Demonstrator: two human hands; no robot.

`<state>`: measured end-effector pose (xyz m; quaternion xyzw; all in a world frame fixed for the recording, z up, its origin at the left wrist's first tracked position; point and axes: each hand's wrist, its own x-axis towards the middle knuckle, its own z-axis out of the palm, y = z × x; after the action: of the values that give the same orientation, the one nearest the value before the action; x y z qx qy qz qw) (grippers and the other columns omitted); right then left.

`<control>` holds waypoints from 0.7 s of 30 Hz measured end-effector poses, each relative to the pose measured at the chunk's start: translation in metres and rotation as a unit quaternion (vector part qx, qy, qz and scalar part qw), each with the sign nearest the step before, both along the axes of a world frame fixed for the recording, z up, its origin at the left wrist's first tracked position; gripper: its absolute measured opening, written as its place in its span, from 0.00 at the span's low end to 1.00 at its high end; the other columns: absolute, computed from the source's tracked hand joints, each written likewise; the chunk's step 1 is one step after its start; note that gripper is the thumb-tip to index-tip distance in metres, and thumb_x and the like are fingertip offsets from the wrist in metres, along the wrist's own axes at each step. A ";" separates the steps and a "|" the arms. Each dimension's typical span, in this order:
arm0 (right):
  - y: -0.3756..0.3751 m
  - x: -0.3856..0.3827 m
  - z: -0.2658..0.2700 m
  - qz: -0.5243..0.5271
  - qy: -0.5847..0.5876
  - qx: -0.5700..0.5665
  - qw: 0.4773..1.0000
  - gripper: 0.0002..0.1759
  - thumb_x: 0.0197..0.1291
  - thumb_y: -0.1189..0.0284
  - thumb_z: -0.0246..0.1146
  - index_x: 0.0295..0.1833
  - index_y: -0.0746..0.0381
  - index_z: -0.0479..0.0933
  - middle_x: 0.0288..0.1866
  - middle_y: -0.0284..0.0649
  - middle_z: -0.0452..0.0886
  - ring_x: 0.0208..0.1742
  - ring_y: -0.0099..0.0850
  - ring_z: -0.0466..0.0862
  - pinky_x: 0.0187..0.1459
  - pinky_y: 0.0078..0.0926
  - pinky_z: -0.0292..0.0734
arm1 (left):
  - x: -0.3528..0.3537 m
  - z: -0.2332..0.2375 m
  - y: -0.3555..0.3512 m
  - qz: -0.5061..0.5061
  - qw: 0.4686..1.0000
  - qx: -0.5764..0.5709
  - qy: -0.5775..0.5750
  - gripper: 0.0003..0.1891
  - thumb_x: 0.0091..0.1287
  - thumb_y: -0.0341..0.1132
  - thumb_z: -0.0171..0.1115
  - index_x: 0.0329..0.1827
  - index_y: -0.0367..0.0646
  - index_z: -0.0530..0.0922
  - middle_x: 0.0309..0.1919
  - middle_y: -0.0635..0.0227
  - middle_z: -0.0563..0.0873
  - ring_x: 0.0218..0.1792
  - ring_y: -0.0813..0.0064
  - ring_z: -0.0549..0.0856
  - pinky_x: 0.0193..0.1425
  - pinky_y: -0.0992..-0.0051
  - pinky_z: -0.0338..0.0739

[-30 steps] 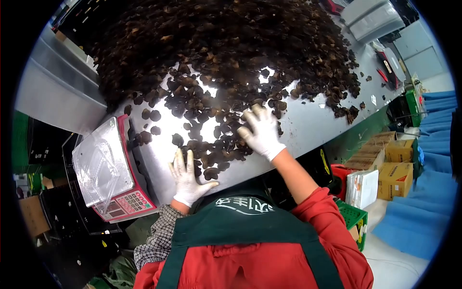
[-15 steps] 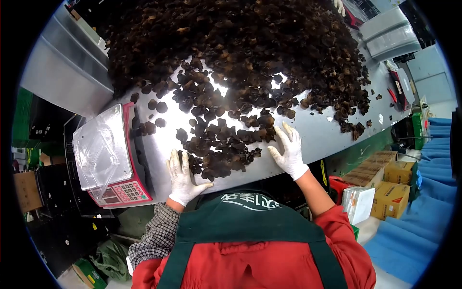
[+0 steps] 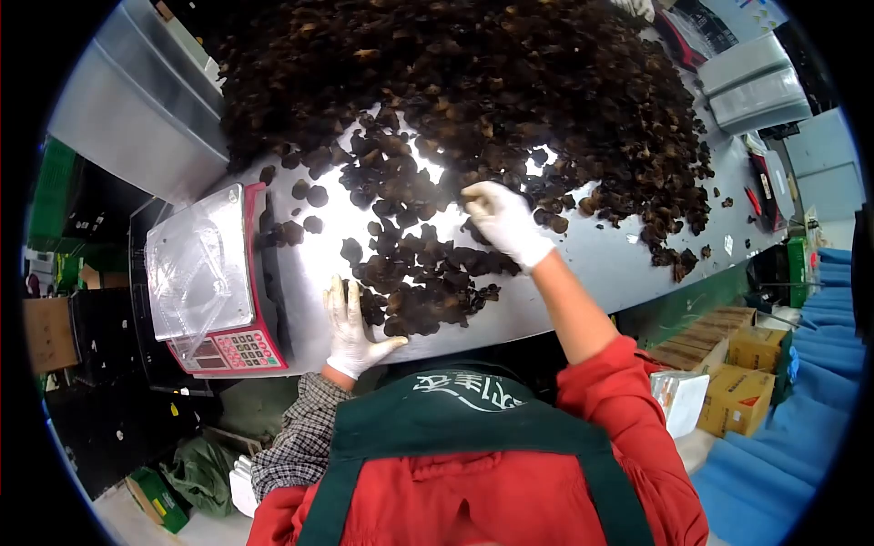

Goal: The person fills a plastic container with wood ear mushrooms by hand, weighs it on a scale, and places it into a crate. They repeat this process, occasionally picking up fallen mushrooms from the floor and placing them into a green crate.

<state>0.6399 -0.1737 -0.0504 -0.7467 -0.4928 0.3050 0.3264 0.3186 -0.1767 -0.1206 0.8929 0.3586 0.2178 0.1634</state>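
Note:
White gloves cover both my hands. My left hand rests on the metal table with its fingers stretched out, at the left side of a small batch of dark wood ear mushrooms. My right hand is over the table beyond that batch, its fingers curled together; whether a piece is between the fingertips is hidden. Past it spreads a large heap of wood ear mushrooms, with scattered pieces running down toward me.
On the left stands a red scale with a clear plastic bag on its pan, beside a tall metal bin. Stacked clear packages lie far right, near another person's gloved hand. Cardboard boxes sit below the right edge.
My right hand has moved up and left from the batch's right side, and its spread fingers have curled together. My left hand stays about where it was.

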 end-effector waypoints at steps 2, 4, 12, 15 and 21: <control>-0.043 0.021 0.020 -0.021 0.008 0.107 0.994 0.11 0.59 0.74 0.60 0.47 0.63 0.79 0.40 0.42 0.82 0.39 0.31 0.82 0.46 0.27 0.78 | -0.001 0.001 -0.001 -0.002 1.000 -0.005 -0.005 0.69 0.35 0.62 0.78 0.76 0.37 0.46 0.73 0.39 0.47 0.74 0.41 0.49 0.75 0.44 0.42; -0.144 0.060 0.055 -0.031 -0.002 -0.007 0.999 0.11 0.59 0.77 0.59 0.48 0.64 0.79 0.39 0.41 0.83 0.39 0.28 0.82 0.45 0.24 0.78 | -0.002 -0.002 0.001 -0.009 1.000 -0.019 -0.011 0.70 0.33 0.61 0.79 0.76 0.37 0.47 0.73 0.39 0.47 0.74 0.41 0.49 0.76 0.44 0.42; -0.220 0.056 0.019 -0.078 -0.150 0.001 0.986 0.13 0.54 0.75 0.65 0.46 0.63 0.80 0.44 0.48 0.80 0.47 0.44 0.81 0.49 0.34 0.77 | -0.002 -0.002 0.003 -0.029 0.999 -0.018 0.004 0.70 0.34 0.62 0.78 0.76 0.39 0.46 0.73 0.39 0.47 0.74 0.40 0.49 0.75 0.45 0.42; -0.148 0.022 0.006 0.011 -0.236 0.137 0.962 0.16 0.54 0.76 0.64 0.50 0.61 0.78 0.45 0.46 0.79 0.49 0.45 0.80 0.50 0.35 0.77 | -0.001 -0.002 0.003 -0.023 0.999 -0.020 0.009 0.69 0.34 0.62 0.78 0.76 0.38 0.45 0.73 0.39 0.47 0.73 0.39 0.50 0.75 0.45 0.44; -0.094 0.046 -0.052 -0.028 -0.142 0.090 0.985 0.17 0.55 0.75 0.64 0.53 0.62 0.77 0.46 0.42 0.79 0.46 0.36 0.81 0.48 0.30 0.77 | -0.001 -0.005 0.001 0.001 1.000 -0.005 0.013 0.68 0.36 0.62 0.77 0.76 0.38 0.46 0.73 0.39 0.47 0.73 0.39 0.49 0.75 0.45 0.45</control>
<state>0.6862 -0.2674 -0.1026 -0.7640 -0.5380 0.1411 0.3271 0.3174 -0.1761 -0.1252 0.8943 0.3626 0.2048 0.1635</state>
